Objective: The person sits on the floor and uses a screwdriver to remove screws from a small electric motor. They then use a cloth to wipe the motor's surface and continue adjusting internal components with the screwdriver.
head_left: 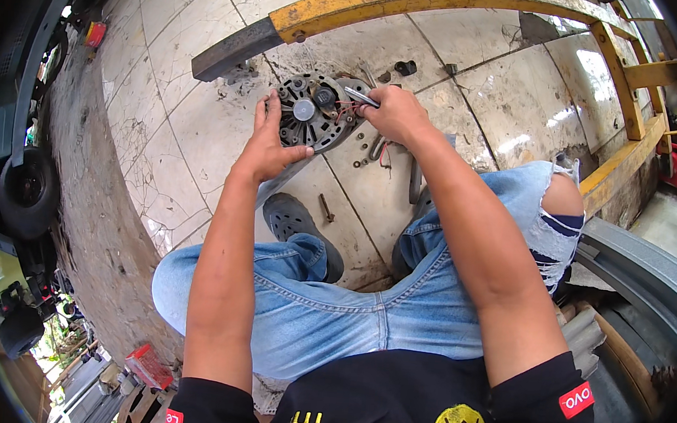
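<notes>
A round alternator [300,131] with a slotted grey metal housing lies on the tiled floor ahead of me. My left hand [267,144] spans its left rim, fingers along the upper side and thumb at the lower edge. Thin red wires [347,107] come out on the alternator's right side. Above them my right hand [394,114] is closed round a slim silver hand tool [361,96], whose tip points left over the housing. The tool's exact kind cannot be made out.
Small nuts [360,164] and a loose bolt [326,208] lie on the tiles near my shoes [296,222]. Black parts [405,67] sit beyond my right hand. A yellow metal frame [418,3] arches across the far side. A vehicle wheel [28,192] stands at far left.
</notes>
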The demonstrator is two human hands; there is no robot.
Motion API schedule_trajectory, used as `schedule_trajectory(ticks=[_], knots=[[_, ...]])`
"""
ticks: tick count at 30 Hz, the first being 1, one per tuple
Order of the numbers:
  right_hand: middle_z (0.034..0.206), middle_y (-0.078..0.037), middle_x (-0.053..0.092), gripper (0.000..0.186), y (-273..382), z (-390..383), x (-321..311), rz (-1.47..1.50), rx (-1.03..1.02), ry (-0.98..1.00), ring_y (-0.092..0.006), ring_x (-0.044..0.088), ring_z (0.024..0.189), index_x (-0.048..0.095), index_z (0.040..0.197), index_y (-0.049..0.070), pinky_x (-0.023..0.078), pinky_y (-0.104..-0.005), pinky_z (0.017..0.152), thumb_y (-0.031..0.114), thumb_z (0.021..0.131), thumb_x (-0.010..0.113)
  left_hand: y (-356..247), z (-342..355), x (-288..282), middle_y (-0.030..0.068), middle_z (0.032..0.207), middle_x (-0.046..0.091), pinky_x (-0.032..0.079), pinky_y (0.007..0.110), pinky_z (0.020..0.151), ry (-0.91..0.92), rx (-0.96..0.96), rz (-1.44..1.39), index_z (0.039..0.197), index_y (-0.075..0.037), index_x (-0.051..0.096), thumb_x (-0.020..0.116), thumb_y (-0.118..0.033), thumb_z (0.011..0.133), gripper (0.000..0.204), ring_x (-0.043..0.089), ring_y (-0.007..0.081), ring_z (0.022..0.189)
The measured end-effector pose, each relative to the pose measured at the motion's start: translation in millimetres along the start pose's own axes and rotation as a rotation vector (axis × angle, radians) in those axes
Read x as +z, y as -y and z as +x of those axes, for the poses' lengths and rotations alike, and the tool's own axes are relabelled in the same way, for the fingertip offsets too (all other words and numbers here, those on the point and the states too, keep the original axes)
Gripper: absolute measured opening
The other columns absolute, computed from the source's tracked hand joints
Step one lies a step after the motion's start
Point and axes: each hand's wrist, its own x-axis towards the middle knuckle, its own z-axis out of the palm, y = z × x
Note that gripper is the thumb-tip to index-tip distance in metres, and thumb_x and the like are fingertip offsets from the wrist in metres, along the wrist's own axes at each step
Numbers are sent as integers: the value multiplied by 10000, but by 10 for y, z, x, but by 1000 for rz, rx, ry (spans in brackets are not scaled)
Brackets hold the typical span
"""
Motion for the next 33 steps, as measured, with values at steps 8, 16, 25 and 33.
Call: schedule_trajectory(ticks=[8, 16, 25, 33], knots=[[828, -226, 684, 409, 38, 2, -239, 370, -55, -311, -395, 659, 839, 700, 926, 8, 501, -445, 792, 385, 959, 544, -82, 12, -34, 229, 1646, 1, 230, 355, 1216, 27, -36, 6, 1590, -67, -28, 915, -231, 643, 1346, 155, 327, 1522], [928, -136, 723, 430, 482, -569, -730, 21, -125, -13, -164, 649, 861, 723, 1107, 22, 506, -329, 809, 415, 989, 591, -83, -5, -4, 268, 1638, -16, 286, 368, 1194, 26, -123, 76, 1599, -130, -42, 913, -298, 661, 1349, 246, 368, 1494], [975, -136, 746, 225, 201, -720, -139, 508, -337, -150, -226, 704, 919, 735, 1068, 9, 537, -314, 842, 174, 917, 712, -55, -22, 73, 122, 1667, 16, 377, 598, 1081, -21, -156, 171, 1607, -198, -6, 921, -419, 622, 1370, 416, 358, 1408], [932, -187, 733, 209, 145, -790, 102, 49, -391, -65, -298, 726, 820, 736, 1062, 22, 552, -343, 752, 165, 926, 666, -128, -68, 23, 143, 1662, 87, 386, 558, 1087, 7, -215, 225, 1607, -212, -11, 924, -441, 612, 1383, 418, 355, 1408]])
